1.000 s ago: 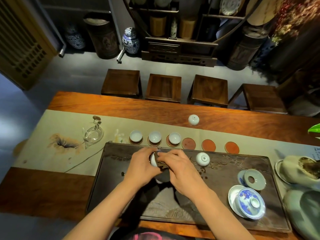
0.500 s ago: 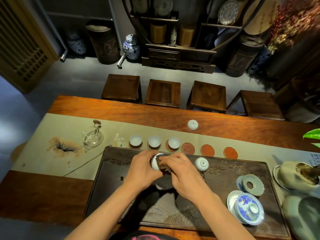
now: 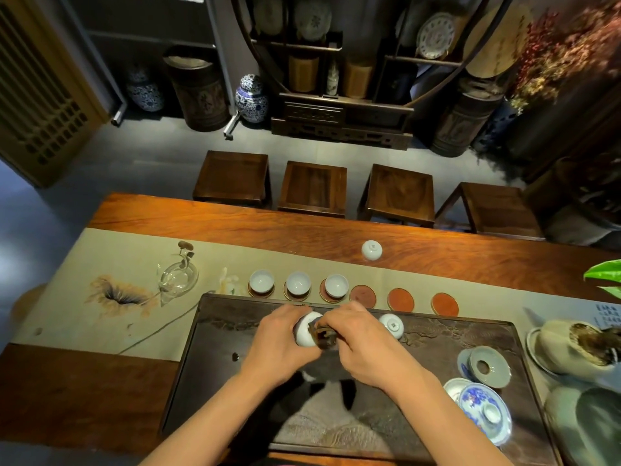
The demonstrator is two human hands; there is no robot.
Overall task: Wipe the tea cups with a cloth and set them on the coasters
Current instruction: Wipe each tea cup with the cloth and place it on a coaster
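Left hand (image 3: pixel 280 343) is wrapped around a white tea cup (image 3: pixel 306 329) over the dark tea tray (image 3: pixel 208 364), and the right hand (image 3: pixel 364 341) pinches a dark cloth (image 3: pixel 325 335) against it. Up at 12 o'clock from the hands, three cups already sit on coasters, with three bare coasters (image 3: pixel 400 300) off toward 1 o'clock. Another upside-down cup (image 3: pixel 391 325) rests on the tray just at 3 o'clock of the right hand.

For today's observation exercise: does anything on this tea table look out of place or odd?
One white tea cup sits upside down, alone on the bare wooden table beyond the runner, apart from the coaster row. Another upturned cup waits on the dark tea tray. Nothing looks spilled or broken.
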